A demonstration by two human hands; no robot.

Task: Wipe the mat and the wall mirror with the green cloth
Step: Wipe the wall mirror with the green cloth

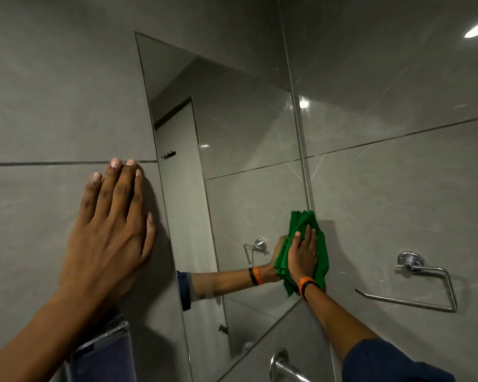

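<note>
A frameless wall mirror [232, 139] is fixed to the grey tiled wall and fills the middle of the view. My right hand [302, 253] presses the bunched green cloth [322, 252] flat against the mirror's lower right edge, where it meets the side wall. The mirror shows the reflection of that arm and cloth. My left hand [111, 224] lies flat on the wall tile just left of the mirror, fingers together and pointing up, holding nothing. The mat is not in view.
A chrome towel ring [425, 282] hangs on the side wall right of the cloth. A chrome tap fitting [282, 365] sticks out below the mirror. A chrome-edged holder with dark blue fabric [105, 351] sits under my left forearm.
</note>
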